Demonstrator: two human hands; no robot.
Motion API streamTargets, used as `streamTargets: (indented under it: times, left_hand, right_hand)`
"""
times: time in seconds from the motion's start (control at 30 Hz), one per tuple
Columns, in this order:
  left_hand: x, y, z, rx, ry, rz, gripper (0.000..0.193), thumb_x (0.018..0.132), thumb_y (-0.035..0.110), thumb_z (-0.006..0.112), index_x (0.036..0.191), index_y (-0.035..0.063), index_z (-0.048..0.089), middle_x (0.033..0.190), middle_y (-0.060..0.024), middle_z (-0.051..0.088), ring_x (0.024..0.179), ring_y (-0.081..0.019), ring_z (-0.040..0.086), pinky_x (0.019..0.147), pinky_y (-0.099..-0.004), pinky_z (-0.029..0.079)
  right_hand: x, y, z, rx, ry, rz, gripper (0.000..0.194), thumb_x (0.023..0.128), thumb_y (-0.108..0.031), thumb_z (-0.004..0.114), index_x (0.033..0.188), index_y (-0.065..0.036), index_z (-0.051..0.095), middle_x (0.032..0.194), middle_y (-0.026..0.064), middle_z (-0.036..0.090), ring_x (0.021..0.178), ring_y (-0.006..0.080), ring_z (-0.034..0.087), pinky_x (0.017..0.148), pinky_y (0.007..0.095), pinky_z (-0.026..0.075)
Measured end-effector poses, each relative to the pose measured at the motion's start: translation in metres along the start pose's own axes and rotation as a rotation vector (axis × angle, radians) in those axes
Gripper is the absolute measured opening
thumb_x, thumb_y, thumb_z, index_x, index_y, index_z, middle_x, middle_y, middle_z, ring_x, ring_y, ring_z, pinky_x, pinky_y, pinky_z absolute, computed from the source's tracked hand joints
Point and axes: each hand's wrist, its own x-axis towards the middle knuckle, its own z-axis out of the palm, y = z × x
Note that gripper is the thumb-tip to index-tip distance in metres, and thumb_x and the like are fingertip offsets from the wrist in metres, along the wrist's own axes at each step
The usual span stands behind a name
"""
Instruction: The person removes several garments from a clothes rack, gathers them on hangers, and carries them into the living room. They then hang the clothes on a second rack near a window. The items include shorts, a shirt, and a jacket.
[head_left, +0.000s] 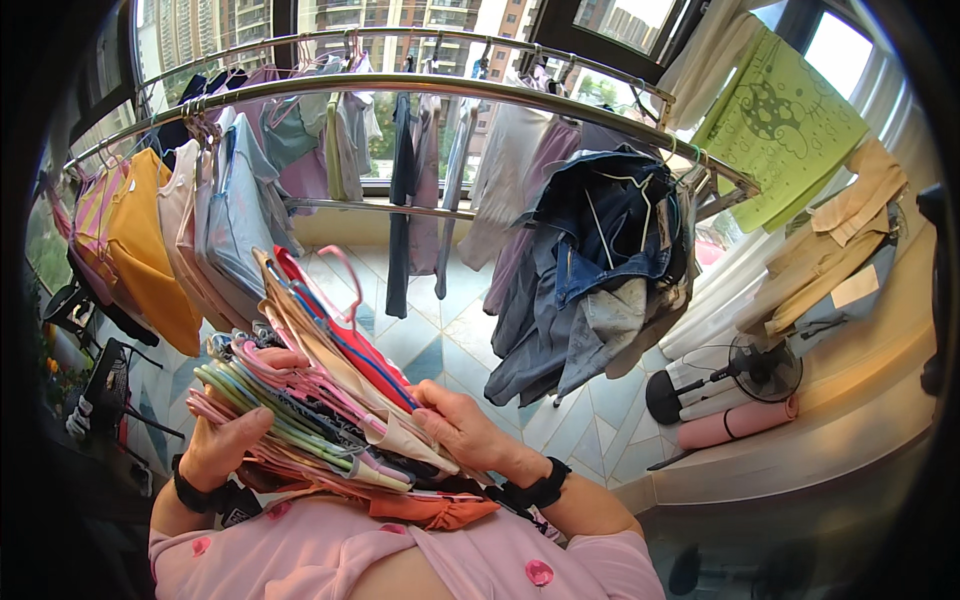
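A thick bundle of clothes hangers with garments on them lies across my front, close to my chest. Around its left end, my left hand grips the bunched green and pink hangers near their hooks. My right hand pinches the other end, with fingers and thumb at a blue hanger and the cloth beside it. Along the far side of the bundle are a red garment and a pink hanger hook sticking up. Orange cloth hangs out at the bottom. Many of the garments are pressed together and partly hidden.
Two metal clothes rails cross in front, hung with shirts, trousers and a denim garment. On the right are a green towel, a fan and a rolled pink mat. Black metal furniture stands left.
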Motion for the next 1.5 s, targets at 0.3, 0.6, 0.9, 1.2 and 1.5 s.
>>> streamTargets:
  times: [0.3,0.6,0.9,1.2,1.5]
  left_hand:
    - [0.023,-0.003,0.018,0.058,-0.110,0.177,0.059,0.087,0.035,0.074,0.130,-0.0041,0.063,0.136,-0.0207,0.061,0.128,-0.0297,0.057,0.112,-0.0455,0.041]
    - [0.042,-0.005,0.036,0.027,-0.185,0.203,0.053,0.090,0.032,0.071,0.129,-0.0024,0.063,0.138,-0.0219,0.059,0.130,-0.0305,0.055,0.114,-0.0471,0.039]
    - [0.050,-0.005,0.048,0.083,-0.151,0.156,0.054,0.090,0.038,0.072,0.126,-0.0021,0.064,0.133,-0.0206,0.061,0.126,-0.0334,0.056,0.111,-0.0490,0.040]
    - [0.048,-0.002,0.051,0.123,-0.095,0.156,0.044,0.093,0.033,0.070,0.122,0.0005,0.068,0.132,-0.0213,0.064,0.130,-0.0351,0.056,0.112,-0.0514,0.040]
    - [0.043,-0.002,0.046,0.098,-0.049,0.135,0.053,0.090,0.033,0.071,0.130,-0.0015,0.063,0.138,-0.0245,0.058,0.130,-0.0331,0.056,0.112,-0.0478,0.042]
  right_hand:
    - [-0.028,0.008,-0.016,-0.004,0.211,-0.191,0.015,0.106,-0.016,0.051,0.108,-0.001,0.052,0.088,0.0058,0.049,0.083,0.0116,0.042,0.076,0.0295,0.044]
    - [-0.046,0.016,-0.036,-0.005,0.334,-0.221,0.019,0.107,-0.020,0.051,0.109,-0.002,0.055,0.091,0.0031,0.054,0.086,0.0103,0.046,0.079,0.0292,0.045]
    - [-0.050,0.039,-0.057,0.093,0.460,-0.079,0.018,0.105,-0.021,0.056,0.105,-0.002,0.057,0.085,-0.0015,0.048,0.080,0.0060,0.043,0.069,0.0249,0.041]
    - [-0.042,0.047,-0.082,0.368,0.550,-0.169,0.016,0.099,-0.007,0.061,0.112,0.000,0.057,0.097,-0.0022,0.058,0.081,0.0015,0.047,0.075,0.0192,0.044]
    - [-0.049,0.039,-0.129,0.133,0.638,-0.152,0.019,0.093,0.006,0.052,0.110,0.001,0.059,0.098,0.0001,0.060,0.079,0.0025,0.048,0.074,0.0190,0.046]
